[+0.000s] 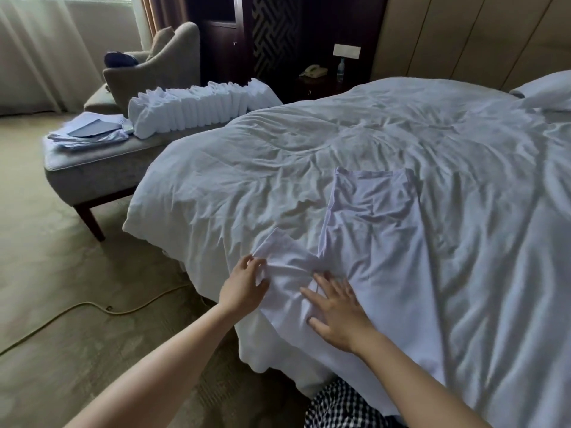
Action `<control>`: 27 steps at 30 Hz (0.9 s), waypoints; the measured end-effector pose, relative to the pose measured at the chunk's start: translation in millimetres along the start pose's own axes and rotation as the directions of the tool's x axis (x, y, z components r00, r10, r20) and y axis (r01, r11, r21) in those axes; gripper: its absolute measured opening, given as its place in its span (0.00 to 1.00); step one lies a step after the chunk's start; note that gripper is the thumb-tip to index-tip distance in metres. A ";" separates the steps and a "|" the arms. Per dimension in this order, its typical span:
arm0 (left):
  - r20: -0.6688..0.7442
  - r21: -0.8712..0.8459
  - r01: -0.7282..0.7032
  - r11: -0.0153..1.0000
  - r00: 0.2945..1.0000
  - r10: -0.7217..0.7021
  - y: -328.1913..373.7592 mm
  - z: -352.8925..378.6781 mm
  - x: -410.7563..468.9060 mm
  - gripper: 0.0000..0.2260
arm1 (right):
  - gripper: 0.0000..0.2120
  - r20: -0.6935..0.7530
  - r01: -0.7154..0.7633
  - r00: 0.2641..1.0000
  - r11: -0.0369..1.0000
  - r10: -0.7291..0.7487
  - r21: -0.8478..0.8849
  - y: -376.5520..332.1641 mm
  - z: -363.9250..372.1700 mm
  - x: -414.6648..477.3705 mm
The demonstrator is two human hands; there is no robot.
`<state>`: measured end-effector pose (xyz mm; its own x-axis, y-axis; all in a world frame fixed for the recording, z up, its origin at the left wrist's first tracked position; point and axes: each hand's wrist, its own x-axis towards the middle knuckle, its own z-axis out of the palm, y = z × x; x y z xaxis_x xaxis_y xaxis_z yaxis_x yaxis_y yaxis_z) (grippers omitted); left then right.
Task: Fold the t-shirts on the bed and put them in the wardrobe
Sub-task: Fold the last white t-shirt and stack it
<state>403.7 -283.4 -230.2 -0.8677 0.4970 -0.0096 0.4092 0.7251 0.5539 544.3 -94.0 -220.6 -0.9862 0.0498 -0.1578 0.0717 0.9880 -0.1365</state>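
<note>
Checked garment (336, 406): black and white, at the bottom edge, against the bed's near side.

Right hand (336, 310): palm down on the white t-shirt (380, 242), fingers straight and spread, pressing the cloth flat.

Left hand (245, 282): fingers curled, pinching the rumpled edge of the shirt's sleeve (284, 251), just left of the right hand.

White t-shirt: spread on the near corner of the bed (278, 168), its body running away from the person. The sleeve juts out to the left and the lower part hangs over the mattress edge.

Bed: white duvet, heavily creased.

Cable (77, 307): yellowish, trailing across the carpet left of the bed.

Bench (92, 171): grey upholstery, dark legs, beside the bed's left side. It carries a row of folded white garments (197, 103) standing on edge and a flat stack of pale blue items (86, 131).

Armchair (154, 66): grey, behind the bench.

Pillow (547, 91): white, at the far right.

Telephone (313, 71) and water bottle (340, 69): side by side on a dark nightstand.
</note>
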 end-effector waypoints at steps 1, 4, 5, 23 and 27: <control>0.001 -0.049 0.019 0.999 1.000 -0.019 -1.4 0.7 3.0 0.20 | 0.30 0.005 0.002 1.000 1.000 -0.002 -0.010 2.2 4.1 1.4; -0.003 -0.181 0.081 0.980 0.997 -0.083 -2.2 2.7 13.3 0.17 | 0.36 0.017 0.012 1.000 1.000 -0.012 -0.001 8.8 13.5 6.7; -0.020 -0.208 0.102 0.973 0.994 -0.109 -1.9 3.6 16.4 0.18 | 0.37 0.020 0.016 1.000 1.000 -0.016 0.013 10.7 15.1 7.9; 0.058 -0.246 0.241 0.939 0.971 -0.234 -2.5 -10.1 39.7 0.16 | 0.32 0.116 0.027 0.992 0.994 -0.039 0.108 13.7 6.1 11.1; -0.001 -0.139 0.161 0.977 0.987 -0.162 16.9 -23.9 28.7 0.16 | 0.33 0.139 0.043 0.989 0.994 -0.057 0.100 10.6 -8.5 5.3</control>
<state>378.9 -268.3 -201.2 -0.9228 0.3724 -0.0986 0.2213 0.7219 0.6557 538.5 -82.0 -214.6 -0.9584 -0.0277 -0.2840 0.0434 0.9696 -0.2408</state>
